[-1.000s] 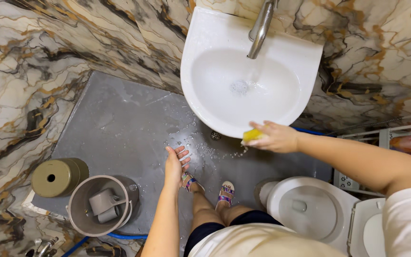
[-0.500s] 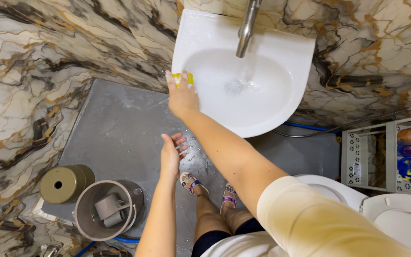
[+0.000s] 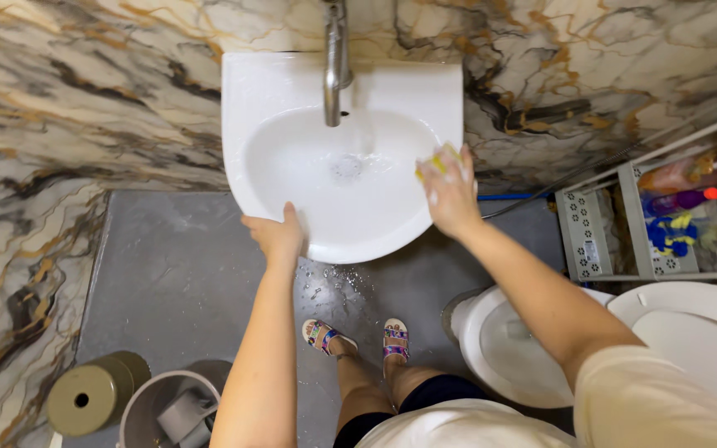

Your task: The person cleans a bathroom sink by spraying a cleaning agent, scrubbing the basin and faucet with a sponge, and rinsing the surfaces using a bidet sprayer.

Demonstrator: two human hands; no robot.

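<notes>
Pink and purple bottles (image 3: 680,189) — on white rack (image 3: 584,236), right edge

Yellow sponge on the white washbasin

The sponge (image 3: 435,163) in my right hand (image 3: 450,195) is yellow and small, mostly hidden under my fingers, so only a corner and a strip of it show; it presses against the inner right wall of the basin, just below the rim. The washbasin (image 3: 280,83) is white, glossy and rounded at the front, fixed to the marbled wall, its bowl wet with water pooling round the central drain. My left hand (image 3: 275,235) grips its front-left rim, thumb over the edge. A grey metal tap (image 3: 335,58) stands upright at the back, its spout reaching over the bowl.
</notes>
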